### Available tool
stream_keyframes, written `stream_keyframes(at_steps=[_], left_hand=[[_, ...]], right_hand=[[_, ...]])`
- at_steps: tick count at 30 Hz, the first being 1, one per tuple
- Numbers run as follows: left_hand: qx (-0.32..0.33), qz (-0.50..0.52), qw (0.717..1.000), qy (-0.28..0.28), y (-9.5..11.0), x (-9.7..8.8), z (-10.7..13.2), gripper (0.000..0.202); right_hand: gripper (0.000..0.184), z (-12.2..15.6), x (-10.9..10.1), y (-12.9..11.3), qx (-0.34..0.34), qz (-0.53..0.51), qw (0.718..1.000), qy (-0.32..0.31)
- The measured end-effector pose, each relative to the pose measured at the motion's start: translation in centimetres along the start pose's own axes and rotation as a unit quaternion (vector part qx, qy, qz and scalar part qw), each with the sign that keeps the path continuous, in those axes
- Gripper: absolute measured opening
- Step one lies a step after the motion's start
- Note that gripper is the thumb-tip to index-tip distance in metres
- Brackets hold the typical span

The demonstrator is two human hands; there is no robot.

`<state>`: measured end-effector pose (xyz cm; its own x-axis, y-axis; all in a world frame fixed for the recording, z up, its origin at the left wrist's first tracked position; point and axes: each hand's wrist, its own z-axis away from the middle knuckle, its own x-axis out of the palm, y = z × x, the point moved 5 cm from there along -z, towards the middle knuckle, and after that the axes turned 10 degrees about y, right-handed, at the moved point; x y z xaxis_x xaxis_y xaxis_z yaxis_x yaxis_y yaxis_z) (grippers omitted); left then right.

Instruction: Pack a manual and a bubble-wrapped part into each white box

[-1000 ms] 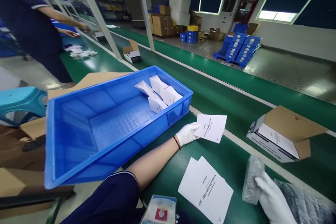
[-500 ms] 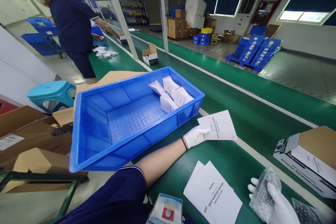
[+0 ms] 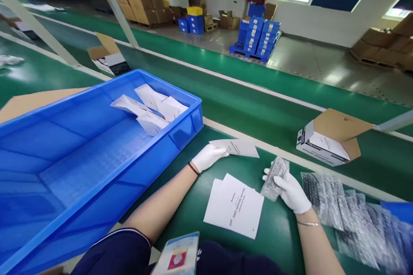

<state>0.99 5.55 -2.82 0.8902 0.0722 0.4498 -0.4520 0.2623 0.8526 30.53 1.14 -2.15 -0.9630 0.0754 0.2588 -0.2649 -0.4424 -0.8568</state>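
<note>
Head view | left hand (image 3: 209,157): fingers clamped on booklet (image 3: 237,148), over bench (image 3: 274,227), near bin (image 3: 145,172) | right hand (image 3: 293,192): fingers wrapped round bubble pack (image 3: 275,178), left of other packs (image 3: 358,219) | loose booklets (image 3: 238,206): on bench, between hands | binned booklets (image 3: 153,123): bin's right end | open box (image 3: 322,148): past right hand

The blue bin (image 3: 145,167) is cut off left, the badge (image 3: 177,253) below; the wrapped packet (image 3: 273,174) hides its contents.

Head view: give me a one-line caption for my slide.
Gloved left hand holds printed paper, right hand a bubble-wrapped packet; blue bin at left.
</note>
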Motion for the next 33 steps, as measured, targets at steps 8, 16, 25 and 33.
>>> stream_keyframes(at_steps=[8,16,25,33], left_hand=[[-0.016,0.000,0.998,0.054,-0.3,-0.4,-0.2,0.036],[0.021,0.006,0.999,0.032,-0.2,-0.6,-0.1,0.035],[0.032,0.022,0.998,0.051,0.6,-0.2,0.3,0.029],[0.067,0.009,0.996,0.061,0.5,-0.4,0.0,0.035]], right_hand=[[0.060,-0.7,-0.1,-0.2,-0.052,-0.032,0.998,0.014],[0.058,-1.2,-0.1,-0.1,-0.090,-0.037,0.995,0.019],[0.063,-1.7,-0.3,0.1,-0.129,-0.046,0.987,0.082],[0.059,-2.2,-1.2,0.8,-0.161,-0.022,0.982,0.099]])
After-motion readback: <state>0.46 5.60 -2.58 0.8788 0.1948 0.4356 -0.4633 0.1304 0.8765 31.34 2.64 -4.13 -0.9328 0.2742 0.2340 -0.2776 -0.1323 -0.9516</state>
